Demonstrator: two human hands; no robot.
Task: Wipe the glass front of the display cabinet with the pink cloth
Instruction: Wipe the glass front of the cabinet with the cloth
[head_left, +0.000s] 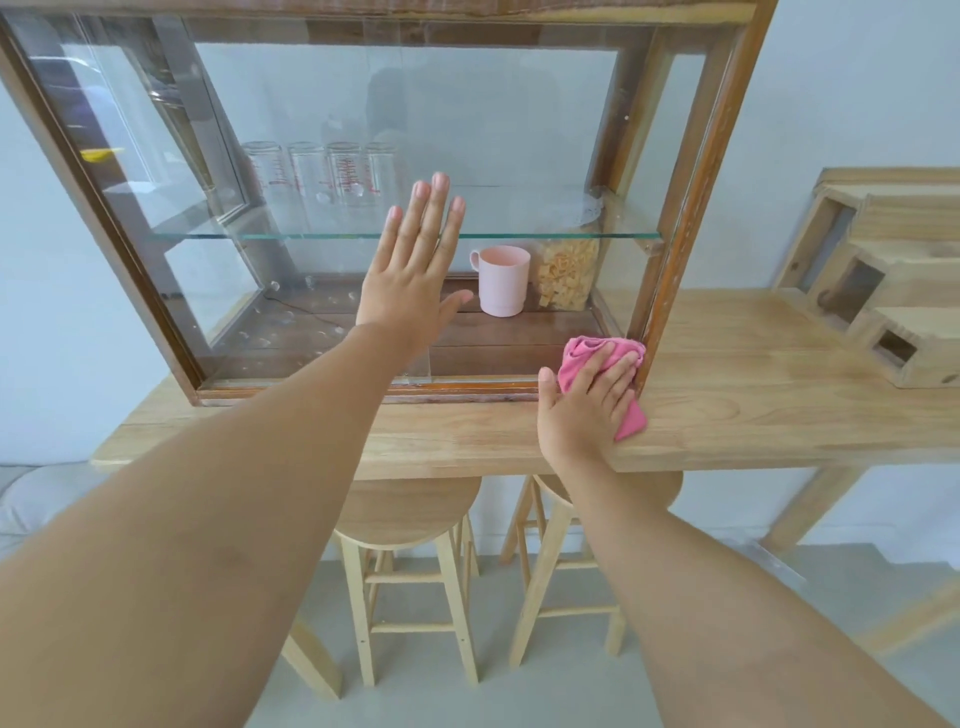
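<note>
A wooden display cabinet (691, 171) with a glass front (519, 130) stands on a light wooden counter. My left hand (410, 275) lies flat and open against the middle of the glass, fingers spread upward. My right hand (587, 400) presses the crumpled pink cloth (597, 353) against the lower right corner of the glass, beside the cabinet's right post. Part of the cloth hangs below my palm over the counter.
Inside, several glasses (322, 171) stand on a glass shelf (545, 235); a pink mug (503, 280) and a jar of snacks (566, 278) sit below. The counter (753, 395) extends right to a wooden stepped box (883, 291). Two wooden stools (410, 525) stand underneath.
</note>
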